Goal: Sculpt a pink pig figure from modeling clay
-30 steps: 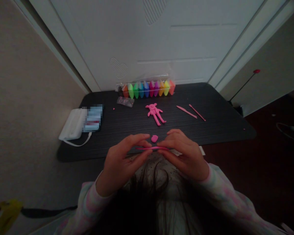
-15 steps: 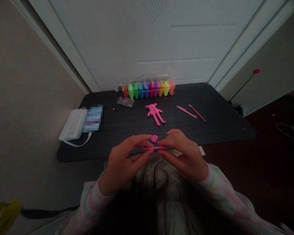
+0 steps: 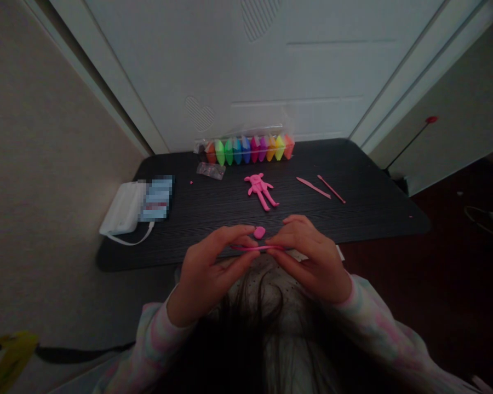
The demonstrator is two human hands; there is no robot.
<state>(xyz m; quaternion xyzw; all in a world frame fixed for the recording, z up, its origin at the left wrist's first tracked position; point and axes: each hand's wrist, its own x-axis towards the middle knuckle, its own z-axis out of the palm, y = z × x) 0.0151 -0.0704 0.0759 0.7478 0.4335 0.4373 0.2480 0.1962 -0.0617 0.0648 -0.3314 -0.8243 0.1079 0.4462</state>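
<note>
Spanning the gap between the left hand (image 3: 207,276) and the right hand (image 3: 308,260), a thin pink strip (image 3: 261,248) was seen edge-on. Each hand pinched it between thumb and fingers, its ends running in behind the fingertips. It was held level at the near edge of the black bench (image 3: 205,210), on the wearer's side.

Just beyond the strip sat a pink lump (image 3: 259,233), close to the left index fingertip; whether they touched could not be told. Farther in, a pink doll (image 3: 261,187) lay flat, legs toward the hands, with a pink knife (image 3: 313,187) and a pink stick (image 3: 331,189) to its right. Behind the doll stood a row of coloured packets (image 3: 246,151) in clear wrapping, a small clear bag (image 3: 211,171) before it. On the left, a white box (image 3: 123,209) lay beside a blurred-out blue thing (image 3: 158,200).

The room was dim: a white door (image 3: 156,60) rose behind the bench, and dark floor (image 3: 398,284) showed at right.
</note>
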